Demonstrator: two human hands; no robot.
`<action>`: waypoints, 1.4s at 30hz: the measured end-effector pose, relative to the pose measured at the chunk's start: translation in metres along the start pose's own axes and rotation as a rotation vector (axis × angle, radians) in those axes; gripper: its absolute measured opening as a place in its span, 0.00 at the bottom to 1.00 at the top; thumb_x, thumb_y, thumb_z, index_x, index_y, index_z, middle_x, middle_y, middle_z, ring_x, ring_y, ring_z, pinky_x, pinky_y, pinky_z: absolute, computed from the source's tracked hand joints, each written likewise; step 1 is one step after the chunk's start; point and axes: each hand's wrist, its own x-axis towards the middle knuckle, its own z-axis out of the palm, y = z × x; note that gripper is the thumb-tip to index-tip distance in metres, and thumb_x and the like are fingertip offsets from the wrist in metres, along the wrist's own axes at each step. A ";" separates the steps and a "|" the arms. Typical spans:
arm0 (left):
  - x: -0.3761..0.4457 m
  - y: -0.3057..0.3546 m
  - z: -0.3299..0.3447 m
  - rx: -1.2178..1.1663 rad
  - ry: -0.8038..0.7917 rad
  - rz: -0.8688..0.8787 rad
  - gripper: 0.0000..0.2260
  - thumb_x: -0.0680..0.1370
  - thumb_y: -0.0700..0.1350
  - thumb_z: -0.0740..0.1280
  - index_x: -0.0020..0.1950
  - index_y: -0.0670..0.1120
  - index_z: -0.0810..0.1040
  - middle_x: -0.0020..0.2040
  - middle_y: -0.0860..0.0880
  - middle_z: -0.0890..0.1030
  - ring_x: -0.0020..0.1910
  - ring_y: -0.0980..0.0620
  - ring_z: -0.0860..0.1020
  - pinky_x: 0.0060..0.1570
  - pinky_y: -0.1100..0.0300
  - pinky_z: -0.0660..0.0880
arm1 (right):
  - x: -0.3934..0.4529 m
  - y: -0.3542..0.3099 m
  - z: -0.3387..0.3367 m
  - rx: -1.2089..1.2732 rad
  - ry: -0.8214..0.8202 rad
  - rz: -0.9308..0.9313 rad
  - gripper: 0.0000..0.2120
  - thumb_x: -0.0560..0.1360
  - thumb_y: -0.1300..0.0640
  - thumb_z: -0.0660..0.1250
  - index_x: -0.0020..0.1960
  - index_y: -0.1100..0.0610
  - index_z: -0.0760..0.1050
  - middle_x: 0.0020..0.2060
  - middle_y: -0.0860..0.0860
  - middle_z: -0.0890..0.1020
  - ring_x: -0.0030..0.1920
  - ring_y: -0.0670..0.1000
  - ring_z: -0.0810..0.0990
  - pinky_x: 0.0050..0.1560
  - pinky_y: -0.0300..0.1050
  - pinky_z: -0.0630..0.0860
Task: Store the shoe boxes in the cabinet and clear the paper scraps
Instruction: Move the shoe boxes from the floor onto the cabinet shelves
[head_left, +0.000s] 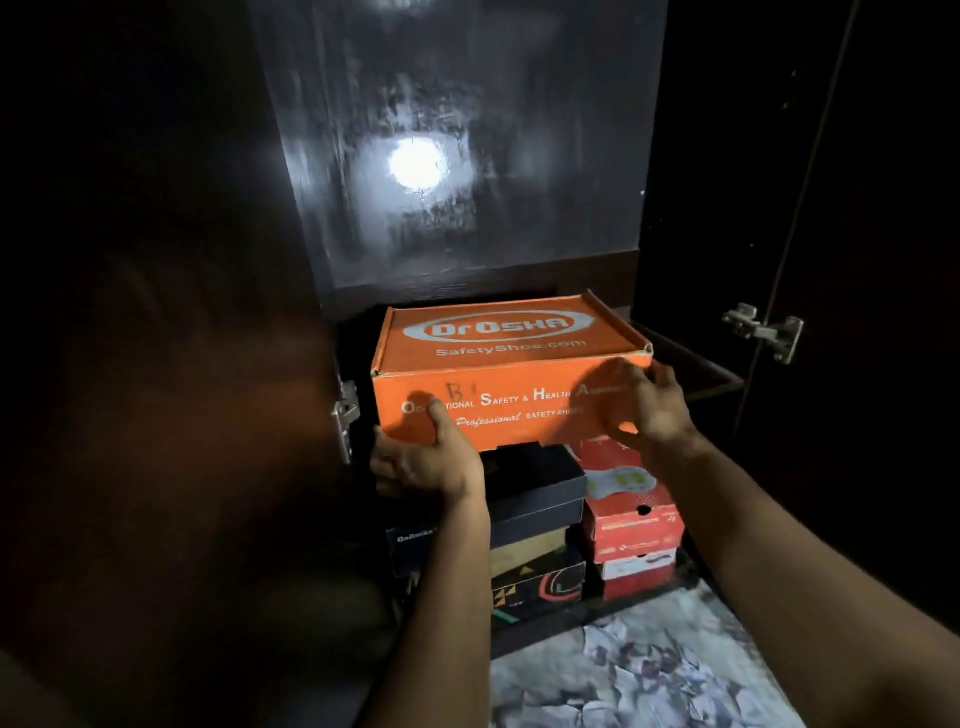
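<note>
An orange shoe box (511, 358) printed with "DrOSHA" sits level inside the dark cabinet (467, 156), above two stacks of boxes. My left hand (428, 457) grips its lower left corner, thumb on the front face. My right hand (649, 405) presses on its right front corner. Under it, a black box (535, 478) tops the left stack and a red box (631, 514) tops the right stack. Whether the orange box rests on the stacks or hangs just above them I cannot tell.
Both cabinet doors stand open, with metal hinges at the left (345, 413) and right (766, 330). A shelf edge (711, 387) runs behind the right hand. The patterned grey floor (639, 670) lies in front of the cabinet. A light reflects on the glossy back panel.
</note>
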 end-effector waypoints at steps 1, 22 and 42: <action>-0.002 0.002 -0.004 0.016 0.013 0.035 0.39 0.74 0.60 0.70 0.79 0.43 0.65 0.74 0.39 0.68 0.73 0.35 0.64 0.71 0.46 0.64 | 0.009 0.003 0.007 -0.049 -0.010 -0.002 0.24 0.81 0.43 0.66 0.75 0.47 0.66 0.60 0.53 0.76 0.58 0.58 0.80 0.61 0.67 0.80; -0.076 -0.026 0.000 0.019 -0.244 0.423 0.19 0.71 0.50 0.67 0.60 0.45 0.80 0.59 0.44 0.81 0.60 0.41 0.75 0.64 0.51 0.66 | -0.037 0.016 -0.062 -0.272 -0.104 -0.117 0.10 0.75 0.45 0.71 0.55 0.41 0.76 0.55 0.54 0.84 0.54 0.56 0.86 0.58 0.60 0.83; -0.439 -0.260 -0.017 0.608 -1.716 0.015 0.16 0.62 0.59 0.67 0.45 0.53 0.81 0.46 0.47 0.85 0.52 0.40 0.84 0.57 0.47 0.79 | -0.319 0.133 -0.491 -0.572 0.645 0.283 0.08 0.80 0.57 0.70 0.58 0.57 0.82 0.47 0.51 0.85 0.46 0.48 0.83 0.43 0.36 0.76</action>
